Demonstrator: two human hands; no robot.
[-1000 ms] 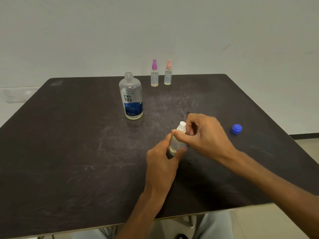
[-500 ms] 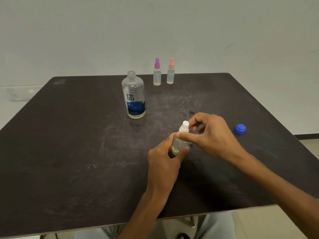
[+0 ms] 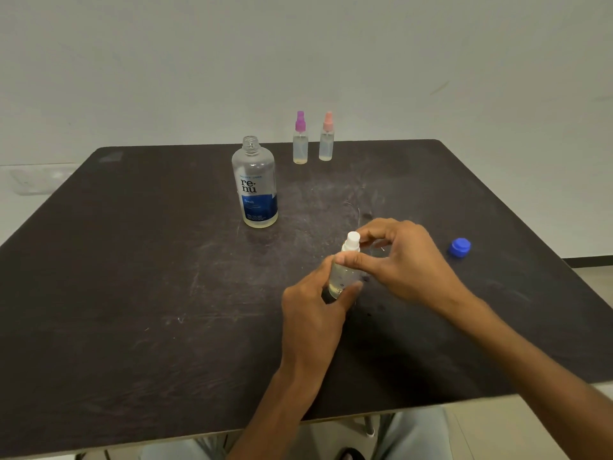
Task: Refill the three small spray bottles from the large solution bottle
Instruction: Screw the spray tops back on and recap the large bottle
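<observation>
A small clear spray bottle with a white top (image 3: 345,272) stands near the table's middle. My left hand (image 3: 313,312) grips its body from below left. My right hand (image 3: 403,260) pinches the white spray top between thumb and fingers. The large clear solution bottle (image 3: 255,185), uncapped, with a blue label, stands behind to the left, with a little yellowish liquid at its bottom. Two more small spray bottles stand at the far edge: one with a purple top (image 3: 300,139), one with a pink top (image 3: 326,137).
The blue cap (image 3: 460,248) lies on the dark scuffed table (image 3: 132,277) to the right of my hands. A pale wall runs behind the table. The table's near edge is close to my legs.
The view shifted slightly. My right fingers have moved round the white spray top while my left hand keeps hold of the bottle; the other bottles and cap have not moved.
</observation>
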